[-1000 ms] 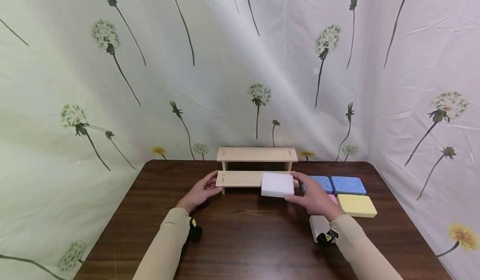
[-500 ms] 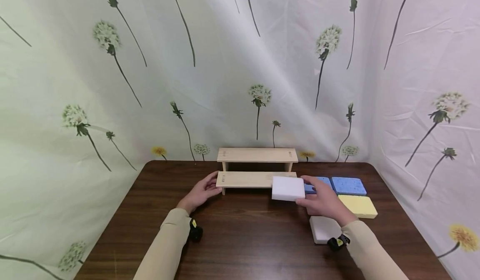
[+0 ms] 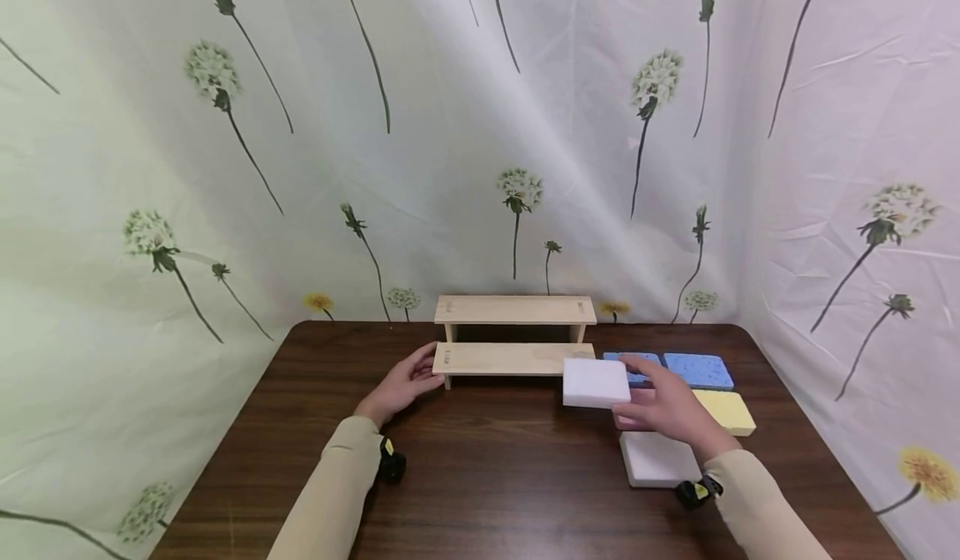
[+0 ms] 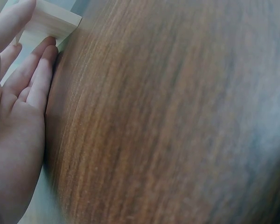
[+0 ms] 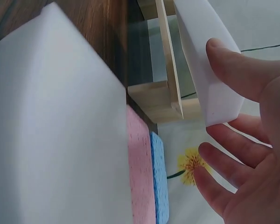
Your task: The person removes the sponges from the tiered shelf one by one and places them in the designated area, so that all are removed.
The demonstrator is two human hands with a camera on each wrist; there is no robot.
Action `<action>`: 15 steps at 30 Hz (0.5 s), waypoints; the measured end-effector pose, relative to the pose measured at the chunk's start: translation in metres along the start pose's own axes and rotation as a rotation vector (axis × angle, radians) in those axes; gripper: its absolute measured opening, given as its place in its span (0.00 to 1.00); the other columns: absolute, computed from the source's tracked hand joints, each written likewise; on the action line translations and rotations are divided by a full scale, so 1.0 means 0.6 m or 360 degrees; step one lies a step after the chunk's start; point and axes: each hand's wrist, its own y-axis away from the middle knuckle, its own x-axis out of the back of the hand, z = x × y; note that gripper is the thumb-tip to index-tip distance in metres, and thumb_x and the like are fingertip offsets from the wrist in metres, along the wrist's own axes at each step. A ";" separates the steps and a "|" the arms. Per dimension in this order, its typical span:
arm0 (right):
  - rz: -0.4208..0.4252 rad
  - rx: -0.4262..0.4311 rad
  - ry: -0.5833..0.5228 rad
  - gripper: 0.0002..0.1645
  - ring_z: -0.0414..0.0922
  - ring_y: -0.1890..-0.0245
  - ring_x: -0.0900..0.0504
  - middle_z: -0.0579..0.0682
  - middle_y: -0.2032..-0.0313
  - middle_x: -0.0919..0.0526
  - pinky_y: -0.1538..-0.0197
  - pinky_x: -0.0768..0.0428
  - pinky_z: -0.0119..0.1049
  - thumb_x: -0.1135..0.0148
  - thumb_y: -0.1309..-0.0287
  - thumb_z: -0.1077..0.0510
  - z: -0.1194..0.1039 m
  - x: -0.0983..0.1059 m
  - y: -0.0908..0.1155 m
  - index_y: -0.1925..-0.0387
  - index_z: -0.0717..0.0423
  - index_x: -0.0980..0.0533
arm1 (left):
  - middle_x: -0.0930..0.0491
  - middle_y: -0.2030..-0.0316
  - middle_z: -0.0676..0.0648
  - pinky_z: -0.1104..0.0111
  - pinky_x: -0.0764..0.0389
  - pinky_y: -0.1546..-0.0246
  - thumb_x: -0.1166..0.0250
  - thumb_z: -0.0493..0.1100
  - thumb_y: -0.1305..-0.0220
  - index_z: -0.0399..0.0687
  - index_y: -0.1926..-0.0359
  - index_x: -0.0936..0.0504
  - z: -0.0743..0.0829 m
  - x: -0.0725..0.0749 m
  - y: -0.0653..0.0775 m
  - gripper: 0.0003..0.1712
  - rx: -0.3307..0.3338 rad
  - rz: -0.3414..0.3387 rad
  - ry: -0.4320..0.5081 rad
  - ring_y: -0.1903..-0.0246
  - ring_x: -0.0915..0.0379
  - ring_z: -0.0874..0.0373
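My right hand [image 3: 663, 402] pinches a white sponge [image 3: 596, 382] by its right end, thumb on the near side and fingers on the far side. In the head view the sponge is held level, overlapping the right front corner of a two-tier wooden rack [image 3: 510, 358]. The right wrist view shows the held sponge [image 5: 210, 60] above the rack's lower board [image 5: 170, 60], with the lower fingers spread. At the rack's left end my left hand [image 3: 401, 389] rests with its fingers loosely extended. In the left wrist view those fingertips [image 4: 49, 44] lie at the rack's end [image 4: 56, 21].
Right of the rack lie two blue sponges [image 3: 697, 371], a yellow sponge [image 3: 727, 412] and a pink sponge [image 3: 628, 422] partly hidden by the right hand. A second white sponge [image 3: 656, 460] lies nearer on the dark wooden table [image 3: 495, 477]. A flowered curtain [image 3: 450, 210] hangs behind.
My right hand has moved the white sponge right and slightly nearer, from over the rack's lower board to its right front corner. The left hand stays at the rack's left end.
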 end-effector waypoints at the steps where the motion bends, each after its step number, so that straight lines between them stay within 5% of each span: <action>1: 0.0004 0.0004 0.0012 0.58 0.62 0.35 0.22 0.62 0.29 0.27 0.35 0.23 0.65 0.19 0.49 0.35 0.001 0.002 0.002 0.24 0.54 0.33 | 0.31 0.29 0.28 0.60 0.31 0.28 0.33 0.37 0.26 0.37 0.17 0.47 0.000 0.000 0.000 0.45 0.0007 0.0005 0.0004 0.28 0.34 0.38; 8: 0.0060 0.0038 0.0082 0.55 0.62 0.33 0.25 0.61 0.32 0.23 0.33 0.27 0.68 0.17 0.49 0.39 0.015 0.011 0.022 0.25 0.54 0.32 | 0.32 0.29 0.28 0.60 0.31 0.27 0.34 0.38 0.25 0.37 0.17 0.48 -0.003 -0.001 0.001 0.45 0.0007 -0.0005 -0.0010 0.28 0.34 0.37; 15: 0.0089 0.0039 0.0086 0.58 0.61 0.32 0.25 0.60 0.33 0.22 0.33 0.27 0.66 0.19 0.51 0.33 0.025 0.020 0.033 0.26 0.55 0.31 | 0.31 0.29 0.28 0.57 0.31 0.27 0.34 0.37 0.25 0.37 0.17 0.48 -0.001 -0.001 -0.001 0.45 -0.0001 0.0003 -0.0023 0.28 0.34 0.37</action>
